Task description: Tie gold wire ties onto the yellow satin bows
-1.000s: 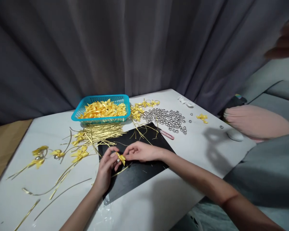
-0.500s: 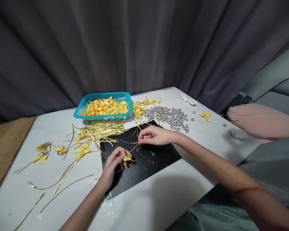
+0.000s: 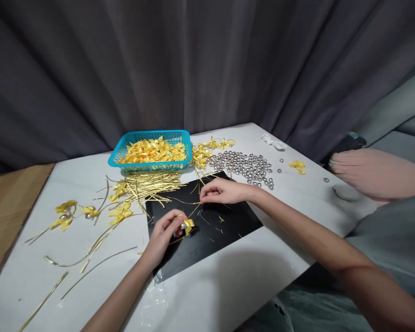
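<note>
My left hand (image 3: 166,230) pinches a yellow ribbon bow (image 3: 188,224) with a small silver bell-like bead (image 3: 183,225) beside it, low over the black mat (image 3: 207,251). From the bow a thin gold cord (image 3: 194,210) runs up to my right hand (image 3: 218,191), whose fingertips are closed on it above the mat's upper part. The cord looks taut between the two hands. Short gold cord clippings (image 3: 221,219) lie scattered on the mat.
Behind the mat stands a blue basket (image 3: 115,159) of yellow bows, with a bundle of gold cords (image 3: 155,185) before it. Silver beads (image 3: 251,167) spread to the right. Finished-looking bow pieces (image 3: 65,216) and loose cords lie left. A pink rounded object (image 3: 380,173) is beside the table.
The bow in my left hand has turned, showing more of its yellow ribbon. My right hand keeps its hold on the cord. The whole view has shifted slightly.
</note>
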Demonstrator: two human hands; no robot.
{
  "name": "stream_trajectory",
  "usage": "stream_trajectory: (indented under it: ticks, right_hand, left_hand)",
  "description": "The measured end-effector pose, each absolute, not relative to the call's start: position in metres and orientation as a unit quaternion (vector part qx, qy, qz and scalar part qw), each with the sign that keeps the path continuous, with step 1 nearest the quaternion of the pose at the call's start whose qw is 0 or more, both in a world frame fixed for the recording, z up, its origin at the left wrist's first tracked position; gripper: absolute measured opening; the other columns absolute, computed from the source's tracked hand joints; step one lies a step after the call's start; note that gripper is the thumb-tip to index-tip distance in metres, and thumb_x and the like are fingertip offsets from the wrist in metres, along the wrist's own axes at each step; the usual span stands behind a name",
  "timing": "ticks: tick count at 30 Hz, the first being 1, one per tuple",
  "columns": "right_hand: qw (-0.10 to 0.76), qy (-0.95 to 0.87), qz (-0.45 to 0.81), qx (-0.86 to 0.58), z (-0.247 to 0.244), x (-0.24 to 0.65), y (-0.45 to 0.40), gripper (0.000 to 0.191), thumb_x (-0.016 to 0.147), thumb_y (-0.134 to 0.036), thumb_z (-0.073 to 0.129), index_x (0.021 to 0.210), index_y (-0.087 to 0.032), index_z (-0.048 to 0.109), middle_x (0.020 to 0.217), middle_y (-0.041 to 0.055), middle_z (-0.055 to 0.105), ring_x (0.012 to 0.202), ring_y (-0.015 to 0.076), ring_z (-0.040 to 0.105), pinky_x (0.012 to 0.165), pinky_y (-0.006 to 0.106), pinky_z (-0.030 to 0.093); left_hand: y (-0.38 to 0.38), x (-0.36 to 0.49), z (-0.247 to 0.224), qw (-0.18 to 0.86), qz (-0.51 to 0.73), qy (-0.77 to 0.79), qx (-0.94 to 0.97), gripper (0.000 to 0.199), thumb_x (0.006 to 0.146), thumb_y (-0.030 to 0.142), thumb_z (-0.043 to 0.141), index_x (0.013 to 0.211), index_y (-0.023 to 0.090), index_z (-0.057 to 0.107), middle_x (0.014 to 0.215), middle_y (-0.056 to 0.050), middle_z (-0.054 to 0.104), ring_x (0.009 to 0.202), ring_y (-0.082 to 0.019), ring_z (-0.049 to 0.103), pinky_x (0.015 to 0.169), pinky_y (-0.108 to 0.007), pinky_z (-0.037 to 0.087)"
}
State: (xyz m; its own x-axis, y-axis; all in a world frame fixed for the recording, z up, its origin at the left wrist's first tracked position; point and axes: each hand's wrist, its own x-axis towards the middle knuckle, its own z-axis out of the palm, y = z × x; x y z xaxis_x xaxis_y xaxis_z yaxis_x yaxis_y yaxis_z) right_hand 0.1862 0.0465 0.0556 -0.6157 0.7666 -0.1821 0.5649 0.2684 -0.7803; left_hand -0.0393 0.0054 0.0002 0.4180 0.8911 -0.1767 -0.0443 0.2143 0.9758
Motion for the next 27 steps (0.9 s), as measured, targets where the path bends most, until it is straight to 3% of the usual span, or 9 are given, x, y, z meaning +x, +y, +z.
stream_trajectory:
  ticks: [14,21,27]
  right_hand:
    - [0.116,-0.803,0.421,-0.406,0.059,0.187,0.059,0.019,0.084,-0.025,0.054,0.082,-0.01,0.065,0.055,-0.0056,0.043,0.05,0.0044,0.032,0.049,0.019,0.026]
    - [0.065,-0.802,0.403,-0.436,0.091,0.234,0.08,0.02,0.08,-0.029,0.059,0.08,-0.011,0.069,0.061,-0.0016,0.055,0.055,0.0055,0.045,0.053,0.02,0.032]
    - [0.09,-0.785,0.367,-0.49,0.093,0.254,0.078,0.024,0.081,-0.033,0.056,0.083,-0.011,0.066,0.061,-0.0027,0.051,0.053,0.005,0.038,0.051,0.02,0.029]
  left_hand:
    - [0.007,-0.042,-0.003,0.694,0.354,0.381,0.499,0.021,0.076,0.036,0.063,0.07,0.017,0.063,0.064,0.001,0.055,0.059,-0.012,0.045,0.058,-0.022,0.036]
    - [0.008,-0.04,0.0,0.701,0.401,0.406,0.427,0.02,0.07,0.034,0.068,0.069,0.015,0.062,0.064,0.0,0.057,0.056,-0.01,0.046,0.054,-0.021,0.037]
    - [0.009,-0.041,-0.003,0.705,0.387,0.395,0.445,0.018,0.072,0.032,0.067,0.067,0.015,0.063,0.061,0.001,0.055,0.056,-0.009,0.045,0.054,-0.02,0.036]
